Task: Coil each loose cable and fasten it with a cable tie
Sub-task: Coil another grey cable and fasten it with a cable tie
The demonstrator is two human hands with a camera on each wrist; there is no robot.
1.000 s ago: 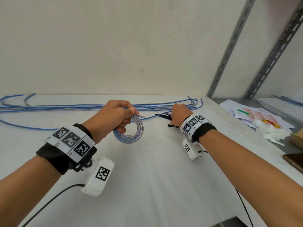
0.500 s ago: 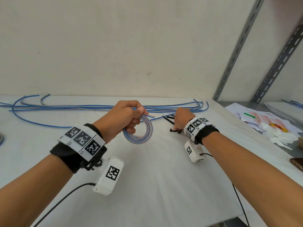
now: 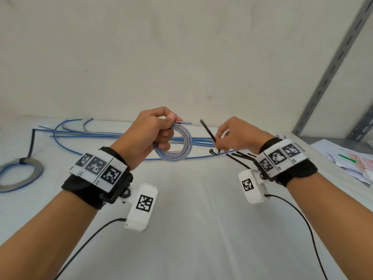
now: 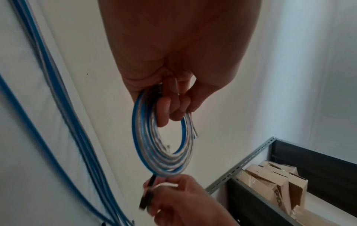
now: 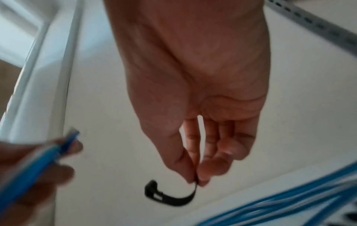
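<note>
My left hand (image 3: 161,130) grips a small coil of blue and white cable (image 3: 182,147) above the white table; the same coil (image 4: 162,146) hangs from its curled fingers in the left wrist view. My right hand (image 3: 224,138) pinches a black cable tie (image 3: 207,132) between thumb and forefinger, just right of the coil. In the right wrist view the cable tie (image 5: 172,197) curls below the fingertips with its head at the left. Several loose blue cables (image 3: 90,134) lie along the back of the table. More black ties (image 3: 240,156) lie under my right wrist.
A coiled and tied cable (image 3: 18,174) lies at the table's left edge. Papers (image 3: 353,160) sit on the grey shelf to the right. Slotted metal shelf uprights (image 3: 331,67) rise at the right. Cardboard boxes (image 4: 274,180) stand on a lower shelf in the left wrist view.
My right hand has lifted off the pile of ties with one black tie pinched and moved toward the coil. My left hand has raised the coil slightly.
</note>
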